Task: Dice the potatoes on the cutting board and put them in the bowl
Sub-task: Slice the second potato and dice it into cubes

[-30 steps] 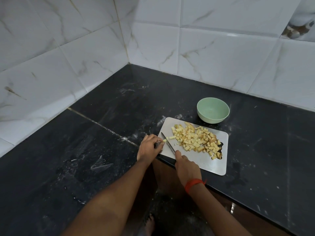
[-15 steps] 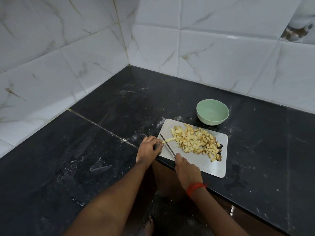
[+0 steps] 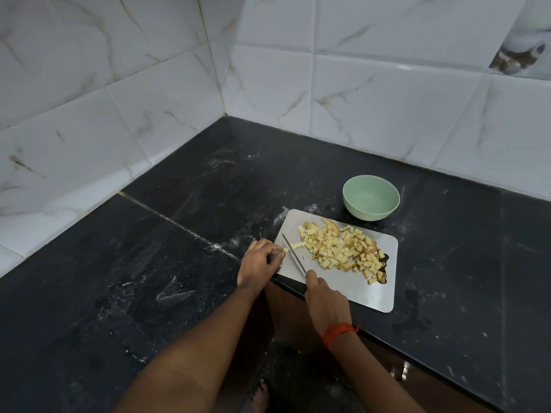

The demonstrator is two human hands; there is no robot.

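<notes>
A pile of diced potato [image 3: 340, 248] lies on the grey cutting board [image 3: 357, 290] at the counter's front edge. My right hand [image 3: 323, 299] grips a knife [image 3: 293, 256] whose blade points away across the board's left part. At the board's left edge, my left hand [image 3: 258, 263] pinches a small potato piece [image 3: 285, 249] with its fingertips, just left of the blade. A few cut cubes lie between the blade and the pile. Behind the board stands the pale green bowl [image 3: 371, 198], with nothing in it.
The black stone counter [image 3: 149, 278] runs into a corner of white marbled wall tiles [image 3: 179, 84]. The board slightly overhangs the counter's front edge. White smears mark the counter left of the board. My bare foot [image 3: 259, 394] shows on the floor below.
The knife blade has shifted slightly along the board beside my left fingertips, and a few more small cubes lie by the blade. The view has drifted a little.
</notes>
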